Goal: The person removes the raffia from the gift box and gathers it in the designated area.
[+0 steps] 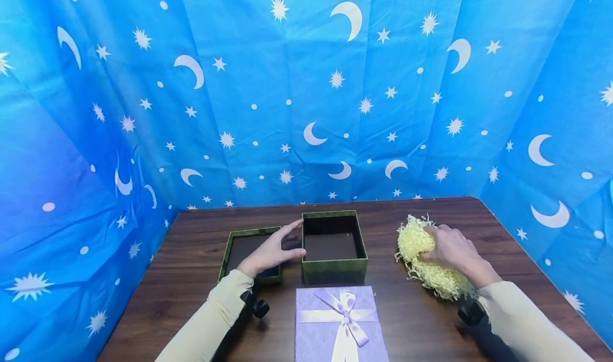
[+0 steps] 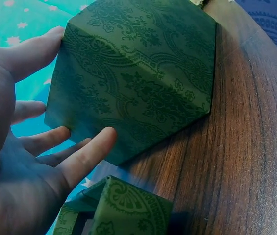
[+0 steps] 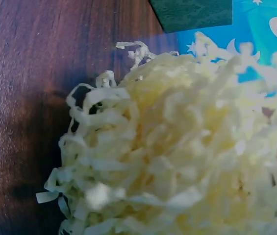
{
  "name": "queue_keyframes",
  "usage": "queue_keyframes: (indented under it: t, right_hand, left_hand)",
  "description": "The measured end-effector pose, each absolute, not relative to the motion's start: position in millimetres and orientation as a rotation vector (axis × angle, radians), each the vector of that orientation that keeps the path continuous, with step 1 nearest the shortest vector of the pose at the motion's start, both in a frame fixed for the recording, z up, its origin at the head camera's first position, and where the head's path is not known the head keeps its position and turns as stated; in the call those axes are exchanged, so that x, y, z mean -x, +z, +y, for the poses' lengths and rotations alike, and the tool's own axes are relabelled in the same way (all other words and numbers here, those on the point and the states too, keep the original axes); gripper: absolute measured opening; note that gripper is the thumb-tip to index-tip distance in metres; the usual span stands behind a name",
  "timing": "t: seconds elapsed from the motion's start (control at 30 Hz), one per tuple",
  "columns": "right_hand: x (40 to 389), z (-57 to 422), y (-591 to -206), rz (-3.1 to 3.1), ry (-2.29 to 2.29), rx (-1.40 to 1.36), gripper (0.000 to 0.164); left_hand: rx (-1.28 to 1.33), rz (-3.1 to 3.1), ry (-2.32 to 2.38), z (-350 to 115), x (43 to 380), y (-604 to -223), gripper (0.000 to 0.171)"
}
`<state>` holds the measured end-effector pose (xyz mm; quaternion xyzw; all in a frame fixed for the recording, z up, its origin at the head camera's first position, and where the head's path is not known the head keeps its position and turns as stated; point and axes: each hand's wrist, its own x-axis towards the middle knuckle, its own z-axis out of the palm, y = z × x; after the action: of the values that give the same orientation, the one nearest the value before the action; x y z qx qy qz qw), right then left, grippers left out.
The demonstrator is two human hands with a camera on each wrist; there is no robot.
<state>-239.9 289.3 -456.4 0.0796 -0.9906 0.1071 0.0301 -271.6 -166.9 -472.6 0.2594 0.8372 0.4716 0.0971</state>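
An open green patterned box [image 1: 334, 270] with a dark inside stands near the middle of the table. My left hand [image 1: 273, 250] touches the box's left wall with spread fingers; the left wrist view shows its fingertips against the patterned side [image 2: 133, 83]. Under that arm lies the green box lid [image 1: 234, 247], its dark inside facing up. On the right, my right hand [image 1: 452, 249] grips a clump of pale yellow shredded paper [image 1: 415, 239]. The shredded paper [image 3: 177, 147] fills most of the right wrist view and hides nearly all the fingers.
A lilac gift box [image 1: 318, 335] with a ribbon bow [image 1: 347, 315] lies at the front, just before the green box. The dark wooden table [image 1: 383, 298] ends at a blue curtain [image 1: 306, 85] printed with moons and stars, which also hangs along both sides.
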Motion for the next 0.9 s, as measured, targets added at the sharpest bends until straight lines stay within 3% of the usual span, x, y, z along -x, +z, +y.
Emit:
queue_keyframes:
  t: [0.37, 0.9]
  right_hand:
    - [235.0, 287.2, -440.1, -2.987, 0.392, -0.297, 0.091]
    - [219.5, 263.0, -426.5, -2.761, 0.563, -0.359, 0.064]
  left_hand:
    - [-0.758, 2.6, 1.314, -172.7, 263.4, -461.5, 0.079]
    - [-0.834, 2.623, 1.366, -187.5, 229.2, -454.4, 0.073]
